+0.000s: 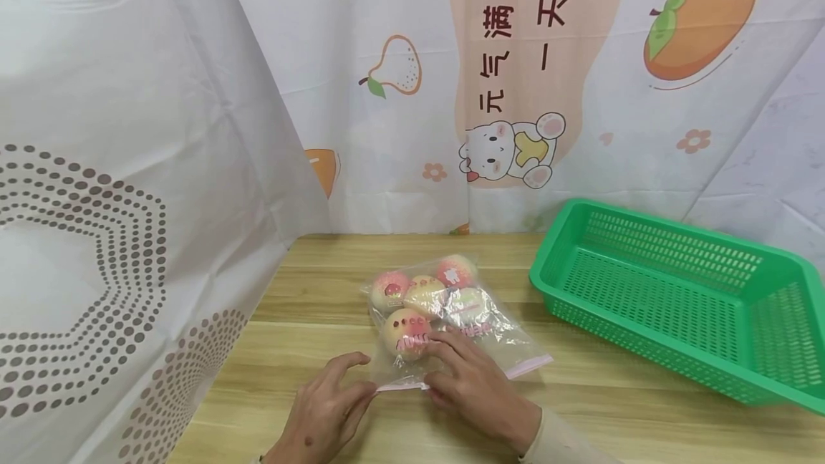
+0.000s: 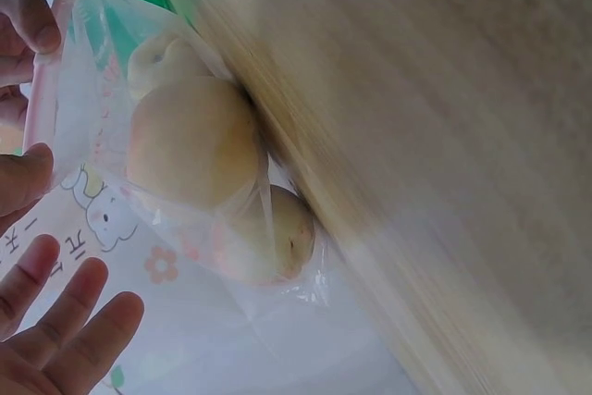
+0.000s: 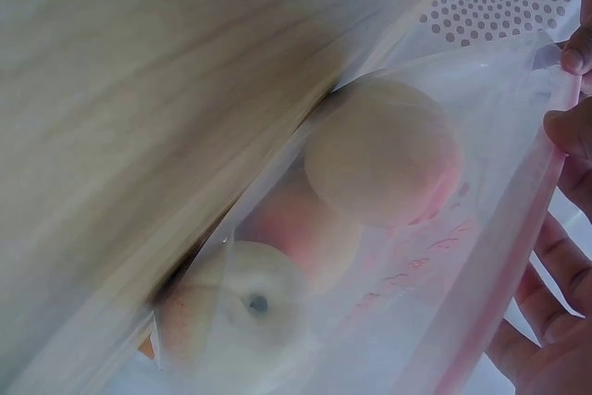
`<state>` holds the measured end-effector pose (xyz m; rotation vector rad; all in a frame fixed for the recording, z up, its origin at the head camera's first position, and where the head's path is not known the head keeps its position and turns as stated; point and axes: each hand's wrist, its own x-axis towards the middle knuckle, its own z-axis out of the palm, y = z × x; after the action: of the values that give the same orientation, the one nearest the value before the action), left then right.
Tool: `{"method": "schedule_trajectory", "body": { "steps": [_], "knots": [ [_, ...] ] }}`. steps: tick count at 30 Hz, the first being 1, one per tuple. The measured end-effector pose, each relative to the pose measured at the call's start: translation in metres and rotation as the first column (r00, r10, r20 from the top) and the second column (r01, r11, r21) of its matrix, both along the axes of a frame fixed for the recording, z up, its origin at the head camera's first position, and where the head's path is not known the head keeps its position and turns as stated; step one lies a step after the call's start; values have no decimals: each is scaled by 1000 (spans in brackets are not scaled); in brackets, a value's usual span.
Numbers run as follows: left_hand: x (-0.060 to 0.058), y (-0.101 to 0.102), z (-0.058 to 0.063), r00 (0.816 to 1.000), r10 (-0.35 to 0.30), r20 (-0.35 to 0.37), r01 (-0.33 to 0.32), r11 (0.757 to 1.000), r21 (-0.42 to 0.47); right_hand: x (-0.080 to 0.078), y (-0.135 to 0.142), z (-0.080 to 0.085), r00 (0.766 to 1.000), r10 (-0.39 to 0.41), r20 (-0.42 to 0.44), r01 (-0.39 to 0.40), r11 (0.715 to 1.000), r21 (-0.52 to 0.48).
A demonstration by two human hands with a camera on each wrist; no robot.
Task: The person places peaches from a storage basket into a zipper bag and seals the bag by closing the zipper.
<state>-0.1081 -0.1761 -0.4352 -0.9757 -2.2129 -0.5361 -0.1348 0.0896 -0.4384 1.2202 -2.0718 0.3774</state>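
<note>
A clear zip bag [image 1: 509, 339] with pink print lies on the table, its pink zip strip [image 1: 530, 366] facing me. Several pale yellow and red peaches [image 1: 407, 331] are inside, grouped toward the far end. My left hand [image 1: 325, 407] pinches the strip's left corner between thumb and index finger; its other fingers are spread in the left wrist view. Close beside it, my right hand [image 1: 473, 385] pinches the strip near its middle, with its fingers [image 3: 546, 307] behind the strip in the right wrist view. A peach [image 3: 384, 154] shows through the plastic there.
A green perforated plastic basket [image 1: 677, 228] stands on the right of the wooden table [image 1: 303, 299]. Behind the table hangs a white cloth [image 1: 387, 134] printed with fruit and a cartoon animal; another patterned cloth [image 1: 213, 185] hangs at the left.
</note>
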Motion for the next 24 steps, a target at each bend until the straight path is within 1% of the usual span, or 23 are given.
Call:
{"method": "schedule_trajectory", "body": {
  "steps": [4,8,10,16,24],
  "knots": [
    [1,0,-1,1000,3,4,-3,1000,7,-1,1,0,1000,10,-23,-11,1000,-1],
    [2,0,0,1000,2,5,-2,1000,15,-1,2,-1,1000,14,5,-14,1000,-3],
    [2,0,0,1000,-1,11,1,1000,15,-1,2,-2,1000,14,3,-14,1000,-2],
    [2,-1,1,1000,-2,24,2,1000,14,-3,3,-2,999,21,-42,-21,1000,1],
    [3,-1,1,1000,-4,30,4,1000,20,-2,4,-1,998,29,-47,-29,1000,3]
  ]
}}
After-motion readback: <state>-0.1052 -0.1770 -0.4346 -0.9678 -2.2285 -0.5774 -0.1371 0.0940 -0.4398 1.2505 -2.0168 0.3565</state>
